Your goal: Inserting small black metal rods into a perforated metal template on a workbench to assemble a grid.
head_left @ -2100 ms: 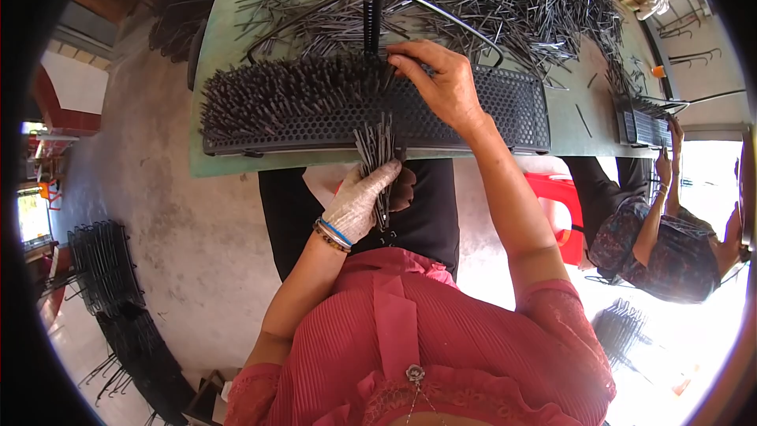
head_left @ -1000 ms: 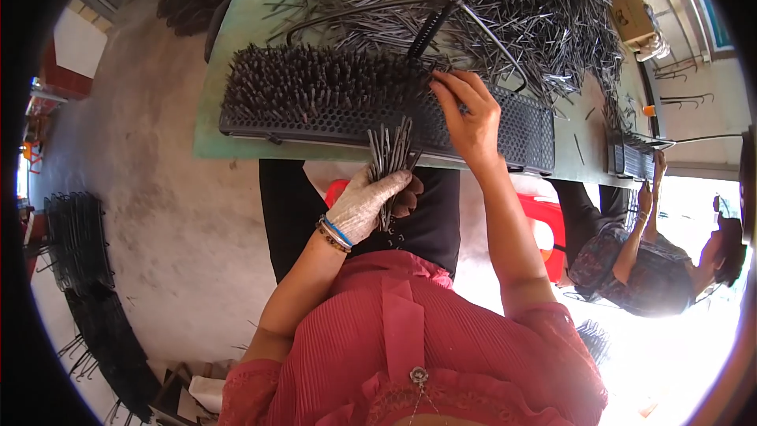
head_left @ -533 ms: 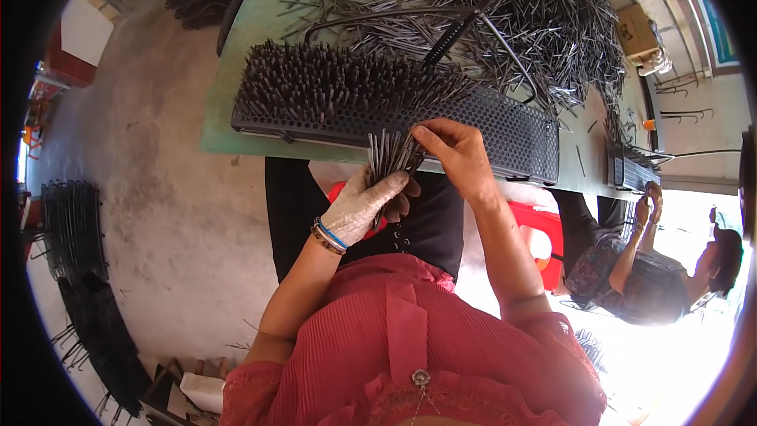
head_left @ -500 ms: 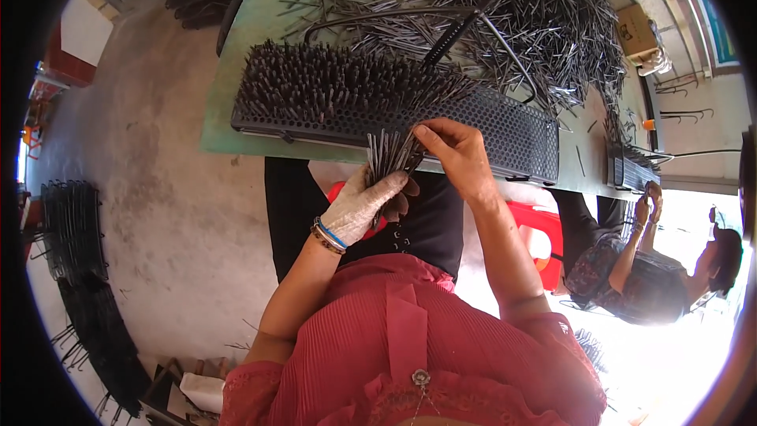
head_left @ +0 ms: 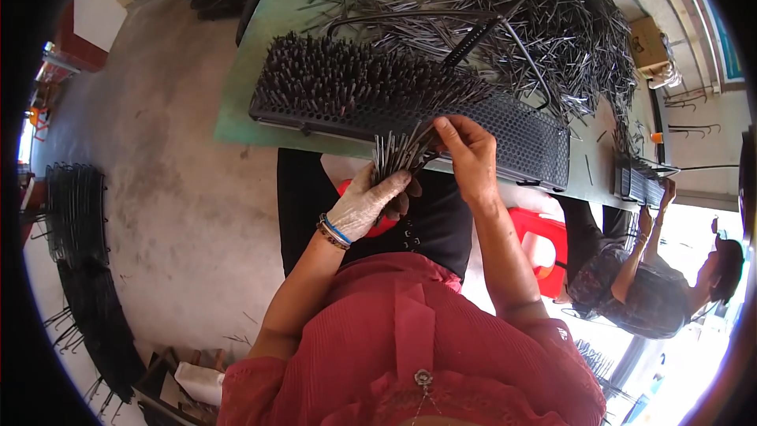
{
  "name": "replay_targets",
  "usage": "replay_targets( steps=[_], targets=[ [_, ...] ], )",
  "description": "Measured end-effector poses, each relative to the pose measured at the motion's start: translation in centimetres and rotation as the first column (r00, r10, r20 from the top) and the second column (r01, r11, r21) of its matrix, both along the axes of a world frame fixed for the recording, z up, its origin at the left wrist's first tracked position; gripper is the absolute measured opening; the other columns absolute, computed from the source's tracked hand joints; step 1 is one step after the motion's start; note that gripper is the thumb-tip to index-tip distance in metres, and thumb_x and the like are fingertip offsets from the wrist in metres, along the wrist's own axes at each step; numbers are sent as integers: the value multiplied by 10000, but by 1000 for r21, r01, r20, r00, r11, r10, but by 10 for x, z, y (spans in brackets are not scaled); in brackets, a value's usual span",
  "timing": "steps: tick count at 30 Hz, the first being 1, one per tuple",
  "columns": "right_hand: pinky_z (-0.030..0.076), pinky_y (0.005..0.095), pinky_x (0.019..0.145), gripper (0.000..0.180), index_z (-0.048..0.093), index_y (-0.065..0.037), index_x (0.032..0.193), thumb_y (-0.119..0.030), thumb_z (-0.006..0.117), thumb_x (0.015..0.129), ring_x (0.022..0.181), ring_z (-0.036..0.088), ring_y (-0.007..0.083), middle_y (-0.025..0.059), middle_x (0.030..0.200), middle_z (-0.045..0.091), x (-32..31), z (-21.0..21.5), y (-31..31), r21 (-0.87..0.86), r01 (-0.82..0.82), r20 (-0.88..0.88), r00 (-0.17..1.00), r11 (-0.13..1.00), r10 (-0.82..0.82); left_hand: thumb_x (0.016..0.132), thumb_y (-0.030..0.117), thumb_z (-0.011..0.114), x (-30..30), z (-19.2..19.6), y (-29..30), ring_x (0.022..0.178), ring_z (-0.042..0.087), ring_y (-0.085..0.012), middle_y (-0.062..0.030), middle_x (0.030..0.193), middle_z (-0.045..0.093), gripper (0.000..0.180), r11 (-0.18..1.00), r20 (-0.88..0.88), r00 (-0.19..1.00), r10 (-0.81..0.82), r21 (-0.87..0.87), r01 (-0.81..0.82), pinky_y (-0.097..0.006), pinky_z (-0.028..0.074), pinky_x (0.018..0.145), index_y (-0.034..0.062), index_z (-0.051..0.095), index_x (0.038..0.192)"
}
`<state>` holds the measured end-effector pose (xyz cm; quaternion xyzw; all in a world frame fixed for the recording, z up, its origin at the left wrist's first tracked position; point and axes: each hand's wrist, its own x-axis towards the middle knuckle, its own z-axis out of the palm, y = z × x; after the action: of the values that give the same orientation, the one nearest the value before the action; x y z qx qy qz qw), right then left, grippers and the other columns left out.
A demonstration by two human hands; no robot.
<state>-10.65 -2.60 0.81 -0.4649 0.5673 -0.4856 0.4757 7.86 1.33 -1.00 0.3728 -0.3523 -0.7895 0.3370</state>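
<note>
Mid-frame, the right hand [head_left: 476, 162], at the rack [head_left: 524, 138] 1 second ago, pinches the rod bundle [head_left: 389, 156] the left hand [head_left: 361, 205] grips.

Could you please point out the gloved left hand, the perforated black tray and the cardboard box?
Gloved left hand [head_left: 366, 203], head view: the back of the hand.
Perforated black tray [head_left: 527, 139], head view: its bare holed surface, right part.
Cardboard box [head_left: 646, 41], head view: its visible side.
</note>
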Motion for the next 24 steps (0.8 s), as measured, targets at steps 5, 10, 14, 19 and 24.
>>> replay_targets(
  steps=[5, 10, 14, 19, 24],
  targets=[
    [460, 224, 696, 243, 659, 38, 992, -197, 617, 947, 748, 586, 77, 37, 845, 680, 8, 11, -9, -147, 103, -51, 992, 984, -112, 945, 347, 591, 9, -14, 5, 583, 567, -69, -43, 838, 659, 303, 999, -48, 998, 47, 17, -46, -203, 418, 481, 61, 565, 1039],
    [483, 218, 724, 208, 651, 45, 1013, -148, 634, 936, 777, 605, 76, 38, 845, 682, 31, 28, -31, -318, 109, -18, 992, 942, -121, 943, 348, 595, 15, -25, 9, 576, 560, -71, -40, 821, 656, 294, 987, -30, 991, 130, 98, -127, -197, 396, 468, 73, 566, 1045],
    [482, 226, 693, 160, 678, -10, 1001, -127, 674, 893, 737, 597, 71, 49, 834, 696, 50, 16, -54, -452, -56, -255, 964, 890, -68, 943, 359, 593, 16, -25, 10, 564, 558, -75, -39, 811, 656, 299, 989, -67, 991, 114, 106, -106, -205, 385, 462, 79, 566, 1046],
    [495, 243, 674, 163, 679, -13, 995, -138, 679, 890, 716, 617, 94, 65, 849, 702, 62, 6, -60, -400, -111, -261, 965, 910, 3, 942, 365, 593, 19, -26, 12, 557, 555, -79, -39, 807, 656, 309, 991, -58, 994, 91, 108, -84, -216, 385, 461, 74, 565, 1044],
    [508, 265, 687, 153, 685, -17, 984, -114, 696, 865, 736, 645, 148, 93, 868, 694, 62, 3, -62, -465, -156, -339, 941, 872, -13, 943, 352, 592, 19, -25, 10, 556, 556, -83, -47, 821, 655, 303, 988, -113, 989, 97, 133, -81, -210, 384, 459, 66, 561, 1039]
  ],
)
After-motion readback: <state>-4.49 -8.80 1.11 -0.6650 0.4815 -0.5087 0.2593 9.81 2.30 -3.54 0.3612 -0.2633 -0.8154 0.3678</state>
